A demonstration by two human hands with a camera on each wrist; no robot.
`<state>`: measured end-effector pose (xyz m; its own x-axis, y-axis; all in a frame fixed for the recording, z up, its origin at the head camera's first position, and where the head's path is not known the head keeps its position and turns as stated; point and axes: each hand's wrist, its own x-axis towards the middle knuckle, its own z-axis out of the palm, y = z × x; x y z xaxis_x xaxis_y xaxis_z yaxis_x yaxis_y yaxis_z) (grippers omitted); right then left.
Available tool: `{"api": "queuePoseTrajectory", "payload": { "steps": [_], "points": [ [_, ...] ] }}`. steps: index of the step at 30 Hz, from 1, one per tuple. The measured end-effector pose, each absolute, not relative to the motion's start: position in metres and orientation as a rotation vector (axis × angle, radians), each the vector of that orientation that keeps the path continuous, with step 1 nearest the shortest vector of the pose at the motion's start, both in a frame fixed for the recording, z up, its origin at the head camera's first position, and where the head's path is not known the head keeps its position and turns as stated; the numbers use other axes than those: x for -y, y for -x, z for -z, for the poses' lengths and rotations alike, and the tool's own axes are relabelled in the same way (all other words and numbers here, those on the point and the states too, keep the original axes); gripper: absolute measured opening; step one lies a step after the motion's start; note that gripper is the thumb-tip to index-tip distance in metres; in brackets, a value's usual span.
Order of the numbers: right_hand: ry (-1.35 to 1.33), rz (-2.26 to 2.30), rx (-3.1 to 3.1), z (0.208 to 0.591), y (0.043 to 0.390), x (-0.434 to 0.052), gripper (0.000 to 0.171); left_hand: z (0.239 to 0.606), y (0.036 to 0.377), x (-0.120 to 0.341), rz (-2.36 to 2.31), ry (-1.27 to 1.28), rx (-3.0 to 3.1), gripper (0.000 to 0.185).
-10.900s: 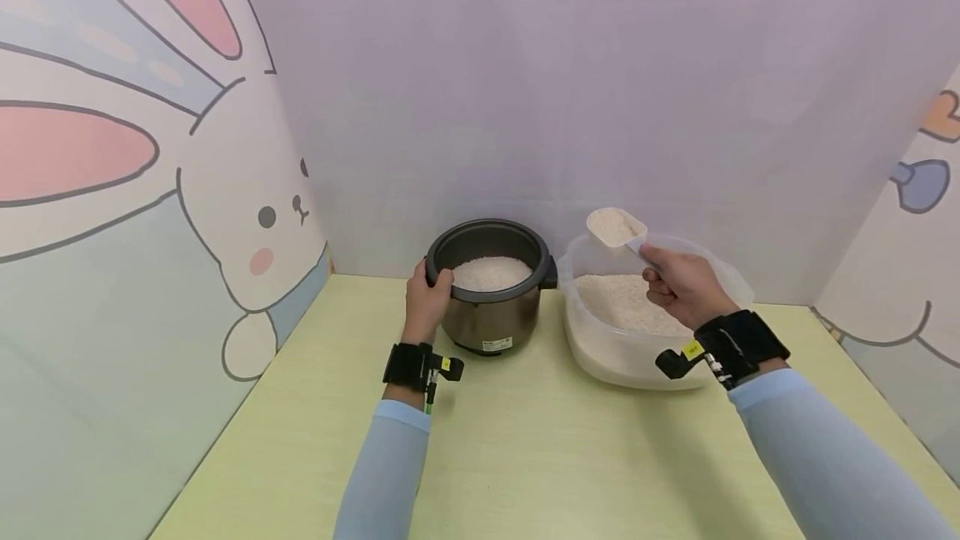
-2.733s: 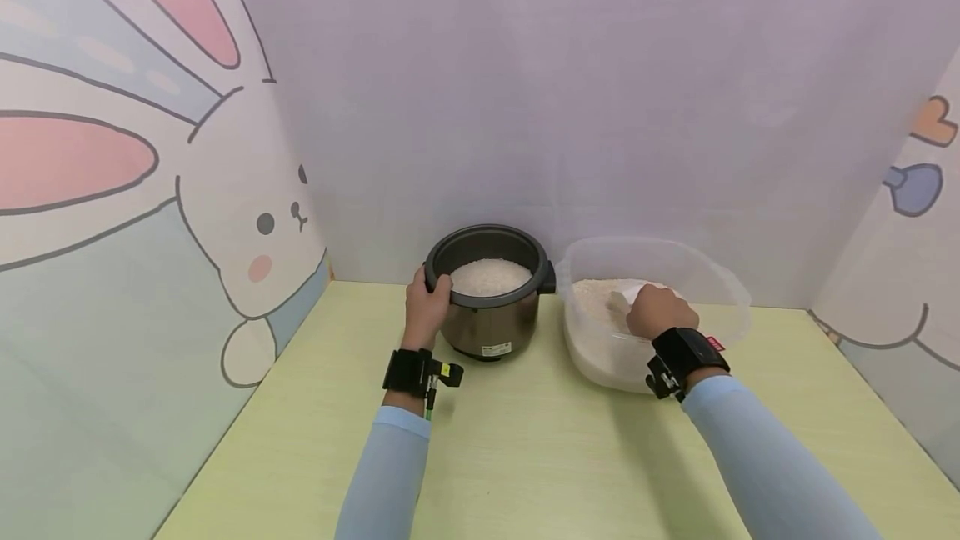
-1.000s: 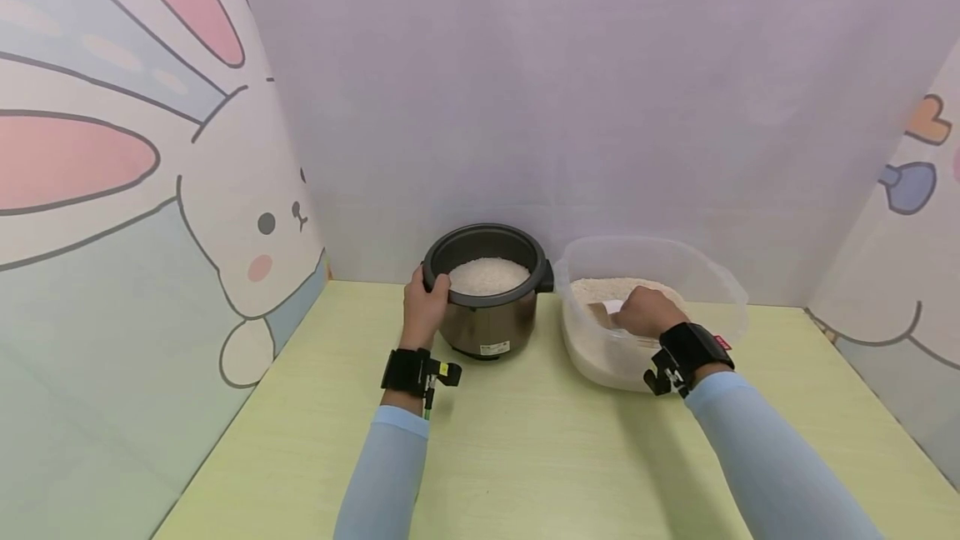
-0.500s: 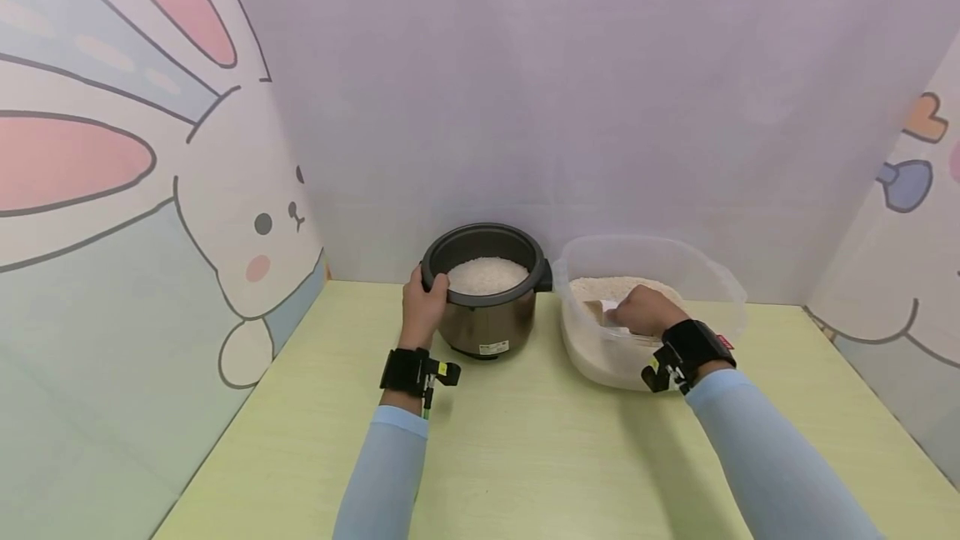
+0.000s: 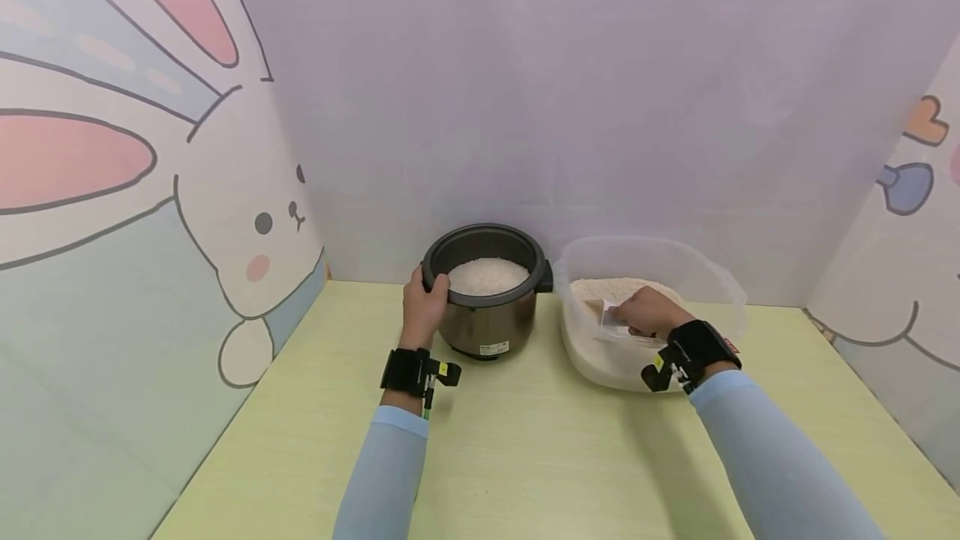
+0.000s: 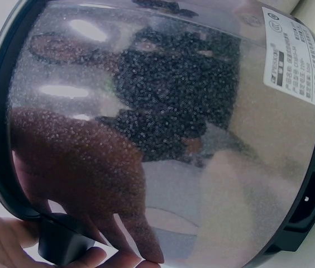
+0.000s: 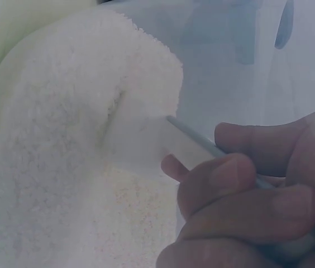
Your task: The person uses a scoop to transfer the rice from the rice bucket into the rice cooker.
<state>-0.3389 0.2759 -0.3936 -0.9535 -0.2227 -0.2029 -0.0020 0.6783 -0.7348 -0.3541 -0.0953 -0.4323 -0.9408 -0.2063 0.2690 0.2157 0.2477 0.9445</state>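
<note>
Scoop (image 7: pixel 146 142), white and translucent, dug into the rice (image 7: pixel 62 167) inside the clear plastic tub (image 5: pixel 720 282), bowl part buried, handle slanting up. Right hand (image 5: pixel 643 312) down in the tub, fingers (image 7: pixel 224 184) curled round the scoop handle, thumb on top. Rice heaped against the tub's wall, with a furrow just beside the scoop.

Left of the tub, nearly touching it: rice cooker pot (image 5: pixel 487 298), dark rim, shiny metal side, white rice (image 5: pixel 488 274) showing inside. Left hand (image 5: pixel 422 307) gripping the pot's near-left rim and side handle, fingers wrapped over the edge. From the left wrist view, pot wall (image 6: pixel 163 134) filling the picture, label (image 6: pixel 291 56) and power socket (image 6: pixel 308 198) visible, fingertips (image 6: pixel 90 258) under the black handle.

Both vessels standing at the far edge of the pale green table (image 5: pixel 525 457). Black wrist straps on both arms, light blue sleeves. Cartoon rabbit (image 5: pixel 255 232) on the left wall panel, plain lilac panel behind.
</note>
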Motion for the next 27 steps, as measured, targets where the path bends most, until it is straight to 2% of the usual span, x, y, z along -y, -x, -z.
{"api": "queuePoseTrajectory", "payload": {
  "steps": [15, 27],
  "points": [
    [0.177, 1.256, -2.555, 0.3915, 0.3343, -0.2768, 0.037, 0.4313, 0.3522, 0.0957, 1.717, 0.013, 2.186, 0.063],
    [0.064, 1.415, -2.441, 0.3925, 0.3352, -0.2786, 0.049, 0.4299, 0.3514, 0.0945, 1.725, 0.015, 2.173, 0.046]
  ]
}}
